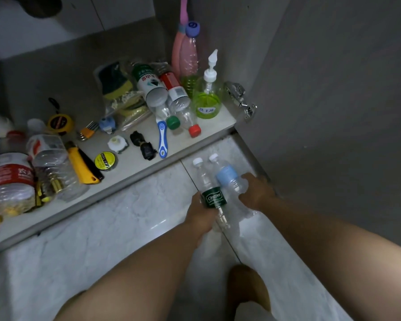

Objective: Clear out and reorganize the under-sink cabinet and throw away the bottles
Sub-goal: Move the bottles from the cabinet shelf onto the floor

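Observation:
My left hand (pixel 200 215) grips a clear bottle with a dark green label (pixel 212 195) and white cap, held over the marble floor. Right beside it my right hand (pixel 257 192) grips a clear bottle with a light blue label (pixel 227 176), also white-capped. The two bottles touch side by side. On the cabinet floor (pixel 134 163) lie a green-capped bottle (pixel 153 89) and a red-capped bottle (pixel 181 100). A pink bottle with a purple cap (pixel 189 54) and a green soap pump bottle (pixel 207 98) stand at the back right. Two larger clear bottles (pixel 12 181) lie at the left.
Small items litter the cabinet floor: a yellow utility knife (pixel 81 165), tape roll (pixel 104 160), tape measure (pixel 60 123), blue razor (pixel 162 140), sponges (pixel 116 82). The open cabinet door (pixel 333 89) with its hinge (pixel 241 100) stands at right. My knee (pixel 248 286) is below.

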{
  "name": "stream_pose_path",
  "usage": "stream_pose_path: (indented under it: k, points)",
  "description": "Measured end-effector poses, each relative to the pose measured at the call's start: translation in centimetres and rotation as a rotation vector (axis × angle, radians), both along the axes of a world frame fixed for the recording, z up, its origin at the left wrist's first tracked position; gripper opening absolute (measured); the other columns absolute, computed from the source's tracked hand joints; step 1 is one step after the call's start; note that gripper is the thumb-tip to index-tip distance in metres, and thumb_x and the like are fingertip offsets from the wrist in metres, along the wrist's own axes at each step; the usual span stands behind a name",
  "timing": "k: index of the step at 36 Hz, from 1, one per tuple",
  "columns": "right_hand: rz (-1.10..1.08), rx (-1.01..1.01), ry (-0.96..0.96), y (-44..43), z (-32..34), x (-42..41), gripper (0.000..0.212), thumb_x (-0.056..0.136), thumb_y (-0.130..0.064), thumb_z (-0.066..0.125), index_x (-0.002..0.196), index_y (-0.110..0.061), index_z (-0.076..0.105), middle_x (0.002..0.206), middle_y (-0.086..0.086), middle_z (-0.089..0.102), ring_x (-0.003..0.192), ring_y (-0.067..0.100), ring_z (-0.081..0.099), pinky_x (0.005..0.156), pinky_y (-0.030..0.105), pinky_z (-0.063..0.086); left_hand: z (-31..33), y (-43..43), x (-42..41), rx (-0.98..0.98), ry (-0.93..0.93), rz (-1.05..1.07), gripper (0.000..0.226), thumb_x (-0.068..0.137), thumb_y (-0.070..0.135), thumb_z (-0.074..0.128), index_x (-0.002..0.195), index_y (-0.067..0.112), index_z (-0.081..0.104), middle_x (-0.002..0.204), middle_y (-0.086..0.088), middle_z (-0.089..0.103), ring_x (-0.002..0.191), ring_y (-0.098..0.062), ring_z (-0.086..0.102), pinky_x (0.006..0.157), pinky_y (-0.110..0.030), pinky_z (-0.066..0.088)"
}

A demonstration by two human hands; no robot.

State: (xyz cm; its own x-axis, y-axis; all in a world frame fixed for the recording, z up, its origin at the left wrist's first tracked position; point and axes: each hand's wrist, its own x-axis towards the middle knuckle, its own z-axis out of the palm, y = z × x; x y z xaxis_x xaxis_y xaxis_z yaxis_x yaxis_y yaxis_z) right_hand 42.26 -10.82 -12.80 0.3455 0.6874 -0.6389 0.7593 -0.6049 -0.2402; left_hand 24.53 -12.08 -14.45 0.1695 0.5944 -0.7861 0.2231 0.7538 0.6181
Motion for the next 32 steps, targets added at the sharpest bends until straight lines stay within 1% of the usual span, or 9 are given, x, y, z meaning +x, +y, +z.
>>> stream_pose_path:
  k: [3, 5, 10, 14, 18, 22, 26, 30, 32]
  points:
    - [-0.038, -0.080, -0.022, -0.7, -0.3, 0.5, 0.073, 0.088, -0.034, 0.061, 0.151, -0.041, 0.025, 0.151, 0.022, 0.025, 0.140, 0.040, 0.034, 0.112, 0.043, 0.039, 0.4, -0.1, 0.5, -0.051, -0.069, 0.001, 0.078, 0.091, 0.011, 0.066, 0.152, 0.041, 0.028, 0.117, 0.014, 0.059, 0.092, -0.005, 0.059, 0.071, -0.029, 0.055]
    - [-0.032, -0.062, 0.002, -1.1, -0.5, 0.6, 0.074, 0.088, -0.032, 0.060, 0.152, -0.040, 0.024, 0.151, 0.021, 0.030, 0.140, 0.039, 0.034, 0.112, 0.043, 0.039, 0.8, -0.1, 1.0, -0.067, -0.091, 0.016, 0.085, 0.092, 0.009, 0.065, 0.157, 0.039, 0.020, 0.130, 0.010, 0.055, 0.097, -0.007, 0.060, 0.068, -0.026, 0.054]
    - [-0.051, 0.033, 0.025, -1.3, 0.0, 1.1, 0.075, 0.088, -0.027, 0.062, 0.154, -0.029, 0.026, 0.147, 0.017, 0.042, 0.133, 0.036, 0.045, 0.107, 0.037, 0.042, 1.6, 1.0, 2.5, -0.039, -0.175, -0.019, 0.060, 0.089, 0.007, 0.059, 0.134, 0.046, 0.049, 0.128, 0.007, 0.062, 0.108, -0.013, 0.060, 0.083, -0.032, 0.054]
    - [-0.045, 0.055, 0.039, -1.5, 0.8, 0.9, 0.079, 0.089, -0.027, 0.062, 0.156, -0.029, 0.019, 0.154, 0.014, 0.034, 0.137, 0.038, 0.040, 0.111, 0.043, 0.040, 1.9, 1.9, 2.7, -0.004, -0.194, -0.061, 0.068, 0.092, 0.008, 0.060, 0.145, 0.045, 0.039, 0.140, 0.011, 0.052, 0.112, -0.008, 0.054, 0.091, -0.031, 0.050]
    - [0.009, 0.099, 0.052, -1.8, 1.3, -0.1, 0.078, 0.090, -0.025, 0.062, 0.155, -0.025, 0.020, 0.158, 0.013, 0.027, 0.141, 0.036, 0.035, 0.112, 0.043, 0.038, 2.1, 2.2, 1.3, -0.017, -0.127, -0.149, 0.080, 0.094, 0.013, 0.064, 0.159, 0.035, 0.022, 0.163, 0.003, 0.029, 0.133, -0.018, 0.045, 0.106, -0.035, 0.048]
    - [0.028, 0.127, 0.043, -1.0, 2.2, -1.4, 0.073, 0.090, -0.022, 0.064, 0.153, -0.023, 0.028, 0.158, 0.013, 0.028, 0.141, 0.034, 0.035, 0.113, 0.043, 0.039, 4.3, 3.1, -1.6, 0.056, 0.085, -0.462, 0.065, 0.094, 0.020, 0.066, 0.153, 0.027, 0.040, 0.153, -0.004, 0.043, 0.115, -0.015, 0.055, 0.087, -0.024, 0.051]
    - [0.158, 0.145, 0.059, 0.5, 3.7, -2.7, 0.049, 0.089, -0.019, 0.063, 0.136, -0.015, 0.049, 0.136, 0.012, 0.052, 0.123, 0.031, 0.052, 0.102, 0.040, 0.047, 8.0, 5.1, -6.0, 0.223, 0.292, -0.764, 0.045, 0.098, 0.021, 0.060, 0.143, 0.019, 0.054, 0.142, -0.003, 0.052, 0.126, -0.018, 0.054, 0.094, -0.018, 0.043]
    - [0.268, 0.105, 0.169, 2.1, 5.6, -4.8, 0.047, 0.092, -0.017, 0.062, 0.137, -0.015, 0.050, 0.132, 0.011, 0.059, 0.118, 0.026, 0.057, 0.098, 0.028, 0.045, 11.2, 7.3, -10.9, 0.384, 0.447, -0.723, 0.034, 0.096, 0.014, 0.054, 0.128, 0.018, 0.064, 0.124, -0.003, 0.062, 0.109, -0.016, 0.059, 0.082, -0.014, 0.043]
    - [0.313, 0.091, 0.209, 2.9, 6.5, -6.0, 0.043, 0.093, -0.019, 0.061, 0.136, -0.018, 0.053, 0.131, 0.009, 0.060, 0.114, 0.023, 0.059, 0.090, 0.022, 0.045, 12.0, 8.1, -13.0, 0.455, 0.466, -0.599, 0.027, 0.097, 0.010, 0.052, 0.118, 0.016, 0.068, 0.115, -0.003, 0.066, 0.106, -0.017, 0.063, 0.091, -0.020, 0.048]
